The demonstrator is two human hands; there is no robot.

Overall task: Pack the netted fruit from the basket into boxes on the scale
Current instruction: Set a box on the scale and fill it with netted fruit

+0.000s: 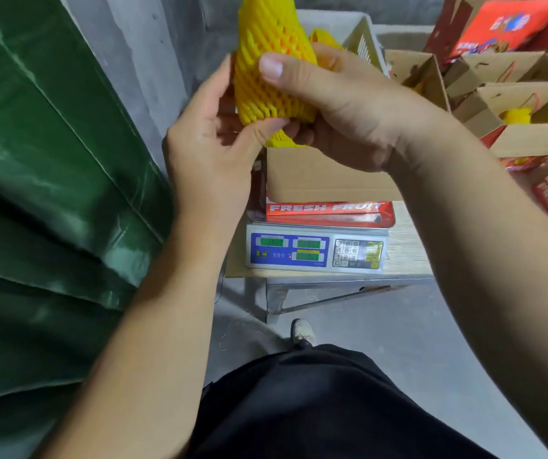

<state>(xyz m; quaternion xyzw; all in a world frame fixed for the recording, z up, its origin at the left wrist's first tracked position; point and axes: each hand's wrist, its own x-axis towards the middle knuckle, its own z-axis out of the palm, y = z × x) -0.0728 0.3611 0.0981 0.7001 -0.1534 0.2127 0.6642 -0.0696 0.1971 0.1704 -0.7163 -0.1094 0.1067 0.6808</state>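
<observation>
A fruit in yellow foam netting [267, 61] is held upright above the open cardboard box [325, 178]. My left hand [213, 144] pinches the net's lower end with thumb and fingers. My right hand [342, 104] grips the fruit from the right, thumb across its front. The box, red with "FRESH FRUIT" printed on its side, stands on the digital scale [315, 250]. The white basket [362, 38] sits behind the hands, with a little yellow netting showing in it.
Several open cardboard boxes [514, 101] with red printed sides stand at the right, one holding a yellow netted fruit [519, 115]. A green tarpaulin [51, 193] fills the left. The scale rests on a small wooden table [405, 250] with a metal frame over grey floor.
</observation>
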